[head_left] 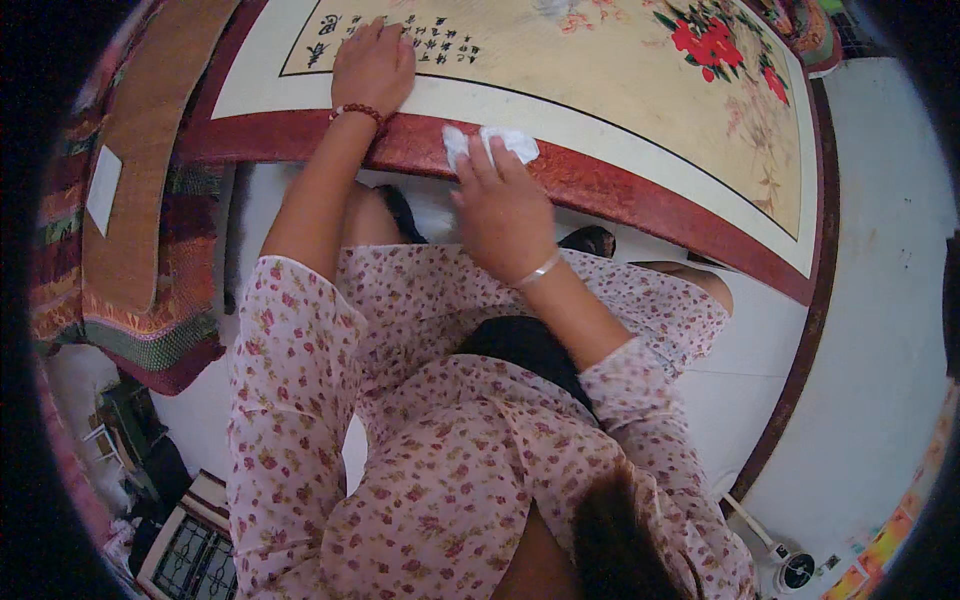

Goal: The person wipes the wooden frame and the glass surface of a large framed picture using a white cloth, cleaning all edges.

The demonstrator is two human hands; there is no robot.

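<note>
In front of me lies a large picture panel (560, 60) with a cream ground, red flowers and dark brush writing, bordered by white. A glossy red-brown frame (640, 205) runs round it. Flat on the picture's near left part rests my left hand (375, 70), a beaded bracelet on its wrist, holding nothing. My right hand (505, 210), slightly blurred and with a silver bangle, presses a crumpled white tissue (508, 140) against the near strip of the frame. Part of the tissue is hidden under the fingers.
To the left is a seat with a striped cloth (185, 300) and a brown mat (140, 180). A pale wall (870, 200) stands on the right. My knees and a dark shoe (588, 240) are close below the frame. A small round fan-like object (797, 570) is at lower right.
</note>
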